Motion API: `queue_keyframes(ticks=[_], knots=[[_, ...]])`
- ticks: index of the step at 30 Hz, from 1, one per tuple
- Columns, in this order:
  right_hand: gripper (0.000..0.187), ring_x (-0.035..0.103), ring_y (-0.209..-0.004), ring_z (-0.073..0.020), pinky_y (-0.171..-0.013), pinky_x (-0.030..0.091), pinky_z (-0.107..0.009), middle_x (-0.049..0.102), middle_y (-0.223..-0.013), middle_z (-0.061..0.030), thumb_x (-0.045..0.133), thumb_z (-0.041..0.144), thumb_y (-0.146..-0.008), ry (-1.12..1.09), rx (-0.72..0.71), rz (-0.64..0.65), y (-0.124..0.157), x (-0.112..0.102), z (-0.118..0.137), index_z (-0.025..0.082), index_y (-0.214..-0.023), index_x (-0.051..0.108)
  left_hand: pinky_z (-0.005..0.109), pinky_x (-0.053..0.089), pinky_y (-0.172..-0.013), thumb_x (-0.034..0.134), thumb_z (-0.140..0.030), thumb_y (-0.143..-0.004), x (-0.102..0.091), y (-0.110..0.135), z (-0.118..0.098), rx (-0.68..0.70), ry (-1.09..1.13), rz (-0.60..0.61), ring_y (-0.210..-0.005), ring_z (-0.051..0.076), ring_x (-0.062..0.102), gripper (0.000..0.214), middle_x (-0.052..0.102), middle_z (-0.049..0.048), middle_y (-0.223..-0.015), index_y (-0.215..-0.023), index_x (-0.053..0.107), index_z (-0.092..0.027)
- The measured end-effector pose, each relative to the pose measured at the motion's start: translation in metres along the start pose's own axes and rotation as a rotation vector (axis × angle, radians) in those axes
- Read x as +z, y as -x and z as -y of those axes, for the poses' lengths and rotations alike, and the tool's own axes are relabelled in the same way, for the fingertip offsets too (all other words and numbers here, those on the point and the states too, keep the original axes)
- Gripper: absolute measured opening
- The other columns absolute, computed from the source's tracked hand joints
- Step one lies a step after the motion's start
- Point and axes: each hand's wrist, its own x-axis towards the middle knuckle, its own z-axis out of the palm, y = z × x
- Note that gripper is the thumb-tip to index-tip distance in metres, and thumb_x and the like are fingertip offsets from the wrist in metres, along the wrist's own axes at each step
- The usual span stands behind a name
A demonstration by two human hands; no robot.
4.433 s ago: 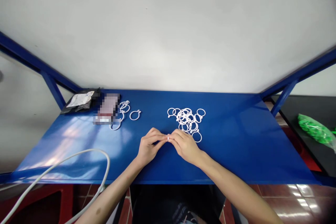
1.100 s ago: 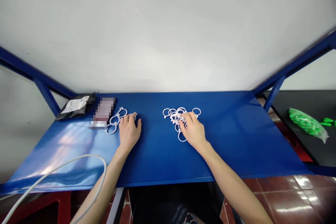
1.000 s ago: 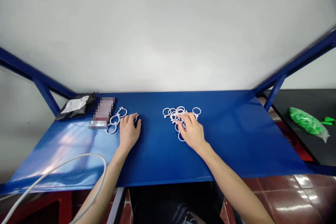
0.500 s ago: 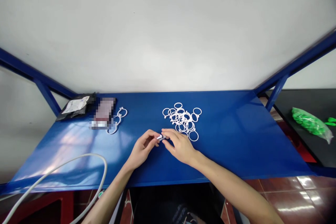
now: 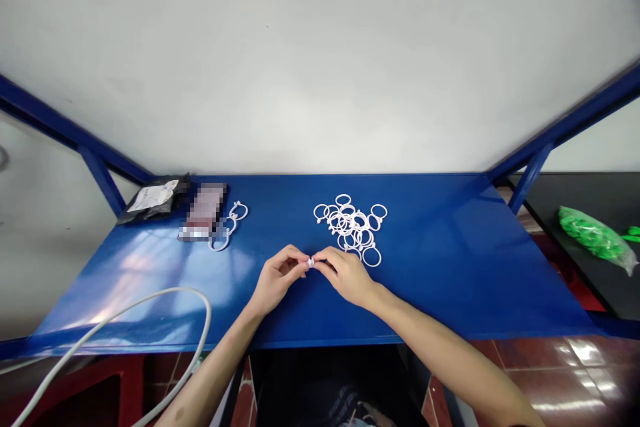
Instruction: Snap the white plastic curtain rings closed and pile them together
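Note:
My left hand [image 5: 278, 277] and my right hand [image 5: 347, 275] meet at the middle of the blue table [image 5: 450, 267], fingertips pinched together on a small white ring [image 5: 311, 262]. Only a bit of the ring shows between the fingers. Just behind my right hand lies a loose pile of white plastic rings [image 5: 353, 226]. A smaller chain of white rings [image 5: 228, 225] lies at the back left, apart from both hands.
A blurred flat object [image 5: 203, 211] and a black packet with a white label [image 5: 156, 196] lie at the table's back left. A white cable [image 5: 150, 320] loops over the front left edge. A green bag [image 5: 595, 239] sits on a black surface at right.
A second ago my hands were apart, left at the small ring chain, right in the pile. Both came back to the middle and now pinch a ring between them.

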Motion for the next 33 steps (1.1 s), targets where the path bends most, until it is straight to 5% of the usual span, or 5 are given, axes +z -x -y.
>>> queue_keyframes(ticks=[14,21,28,33], knots=[[0.033,0.067,-0.065,-0.0124,-0.053,0.046,-0.025,0.071,-0.088,-0.0027,0.038,0.029,-0.111,0.383,-0.237,0.1,0.008,-0.004,0.002,0.018,-0.104,0.068,0.029,0.054,-0.071,0.075,-0.034,-0.088,-0.004,0.001,0.001,0.148,-0.226,0.068,-0.074,0.016,0.067,0.015,0.071,0.0047,-0.083,-0.081,0.077,-0.021],[0.033,0.065,-0.062,-0.0114,-0.051,0.041,-0.025,0.071,-0.089,-0.0021,0.037,0.028,-0.111,0.431,-0.26,0.138,0.01,-0.003,-0.001,0.019,-0.104,0.068,0.029,0.054,-0.07,0.075,-0.035,-0.088,-0.004,0.0,0.001,0.169,-0.254,0.093,-0.073,0.017,0.067,0.017,0.071,0.0054,-0.081,-0.079,0.077,-0.022],[0.029,0.067,-0.064,-0.0125,-0.059,0.047,-0.025,0.073,-0.088,-0.0017,0.042,0.034,-0.11,0.311,-0.148,0.041,0.003,-0.004,0.001,0.02,-0.101,0.066,0.031,0.056,-0.075,0.068,-0.034,-0.093,0.0,-0.002,0.002,0.206,-0.272,0.057,-0.083,0.019,0.069,0.015,0.071,0.0072,-0.093,-0.092,0.075,-0.022],[0.023,0.069,-0.078,-0.0153,-0.07,0.052,-0.026,0.073,-0.089,-0.0029,0.05,0.034,-0.106,0.278,-0.113,-0.155,-0.007,-0.019,-0.007,0.021,-0.097,0.067,0.039,0.053,-0.088,0.056,-0.032,-0.098,-0.028,-0.028,0.008,0.309,-0.735,-0.225,-0.097,0.024,0.065,0.019,0.071,0.0082,-0.101,-0.102,0.072,-0.023]])
